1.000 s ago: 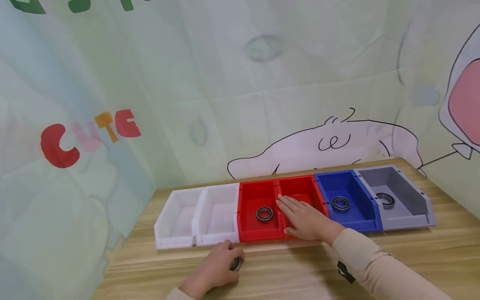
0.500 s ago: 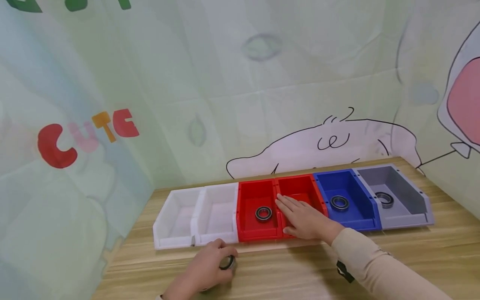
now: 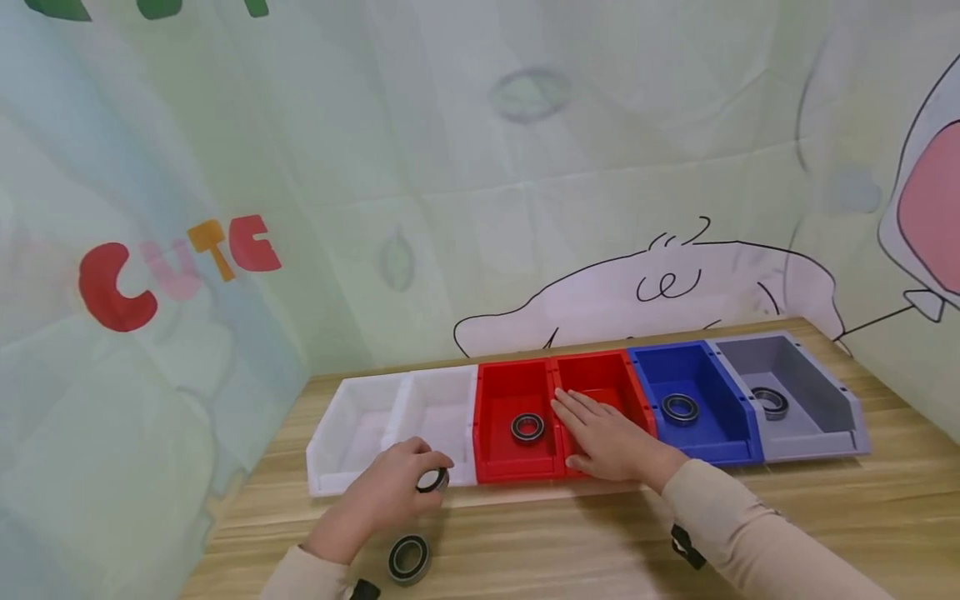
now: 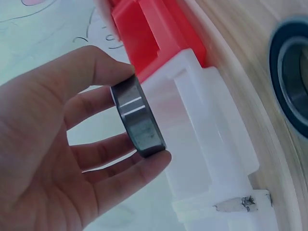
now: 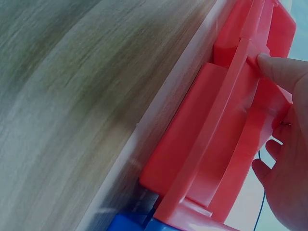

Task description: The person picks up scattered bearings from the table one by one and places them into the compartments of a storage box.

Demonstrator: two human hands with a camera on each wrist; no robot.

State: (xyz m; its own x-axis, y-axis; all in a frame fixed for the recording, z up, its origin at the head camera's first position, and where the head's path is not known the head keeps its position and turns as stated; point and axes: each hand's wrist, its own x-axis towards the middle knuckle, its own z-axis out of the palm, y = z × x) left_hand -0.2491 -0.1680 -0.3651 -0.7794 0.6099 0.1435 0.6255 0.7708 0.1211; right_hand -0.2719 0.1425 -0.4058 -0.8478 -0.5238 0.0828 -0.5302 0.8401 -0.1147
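My left hand point(image 3: 393, 489) pinches a ball bearing point(image 4: 138, 115) by its outer rim between thumb and fingers. It is held in front of the second white bin point(image 3: 437, 408), overlapping that bin's front edge in the head view. Another bearing point(image 3: 409, 559) lies on the table below that hand. My right hand point(image 3: 609, 435) rests with fairly straight fingers over the right-hand red bin point(image 3: 592, 371), thumb at its divider in the right wrist view. That bin's inside is partly hidden by the hand. One bearing point(image 3: 527, 427) lies in the left-hand red bin point(image 3: 517, 383).
A blue bin point(image 3: 675, 367) and a grey bin point(image 3: 806, 392) continue the row rightward, with a bearing point(image 3: 680, 408) in the blue and a bearing point(image 3: 770, 402) in the grey. Another white bin point(image 3: 360, 417) ends the row at left. Behind hangs a printed curtain point(image 3: 420, 208).
My left hand has lifted the bearing off the table and moved left and forward toward the white bins. This uncovers the second bearing on the table. My right hand has stayed in place.
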